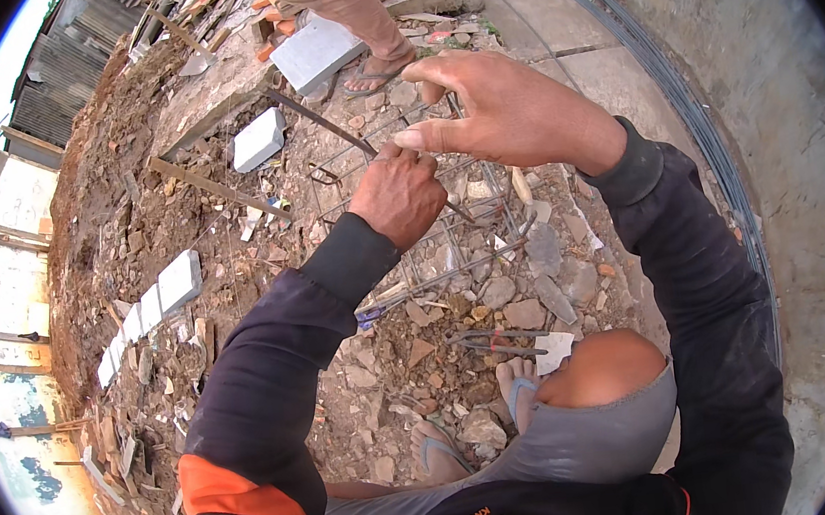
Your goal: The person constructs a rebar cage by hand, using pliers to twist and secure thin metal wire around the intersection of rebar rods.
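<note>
Rod [323,123], dark, thin, slanting over metal grid [453,245], left hand [399,197] curled around it, right hand [518,111] spread

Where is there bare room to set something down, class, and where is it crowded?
The paved slabs at upper right look mostly bare, bordered by the long rods on their right and rubble on their left. It is crowded around the steel grid, among that rubble.
</note>
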The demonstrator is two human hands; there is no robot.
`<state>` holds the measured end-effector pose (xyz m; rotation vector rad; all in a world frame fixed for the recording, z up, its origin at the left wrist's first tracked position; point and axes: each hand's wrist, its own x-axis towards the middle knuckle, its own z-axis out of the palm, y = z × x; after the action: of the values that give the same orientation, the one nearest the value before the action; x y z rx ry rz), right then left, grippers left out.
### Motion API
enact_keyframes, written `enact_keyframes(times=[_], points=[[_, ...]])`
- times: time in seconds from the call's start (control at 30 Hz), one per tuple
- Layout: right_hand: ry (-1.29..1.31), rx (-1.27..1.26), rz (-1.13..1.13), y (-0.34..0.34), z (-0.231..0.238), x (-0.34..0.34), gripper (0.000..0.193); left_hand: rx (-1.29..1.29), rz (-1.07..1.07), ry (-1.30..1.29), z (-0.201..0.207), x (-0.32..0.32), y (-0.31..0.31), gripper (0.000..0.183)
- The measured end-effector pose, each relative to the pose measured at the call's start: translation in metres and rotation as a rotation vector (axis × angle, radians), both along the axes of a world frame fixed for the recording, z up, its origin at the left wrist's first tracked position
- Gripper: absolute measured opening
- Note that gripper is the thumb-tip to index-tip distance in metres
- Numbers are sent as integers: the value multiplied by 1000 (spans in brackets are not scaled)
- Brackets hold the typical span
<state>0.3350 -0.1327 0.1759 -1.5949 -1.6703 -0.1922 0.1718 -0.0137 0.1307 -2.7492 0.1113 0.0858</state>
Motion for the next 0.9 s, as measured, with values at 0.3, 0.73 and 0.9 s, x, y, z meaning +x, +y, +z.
enact_keyframes(times=[0.3,0.73,0.9], points=[[123,-145,57,56,-14,-25,26,42,-61,205,-37,13,-13,14],[314,-607,-66,68,-93,5,12,-959,452,-240,-208,-93,-25,21],[282,-701,-40,76,-101,-4,12,-1036,590,-339,-230,-79,-26,29]])
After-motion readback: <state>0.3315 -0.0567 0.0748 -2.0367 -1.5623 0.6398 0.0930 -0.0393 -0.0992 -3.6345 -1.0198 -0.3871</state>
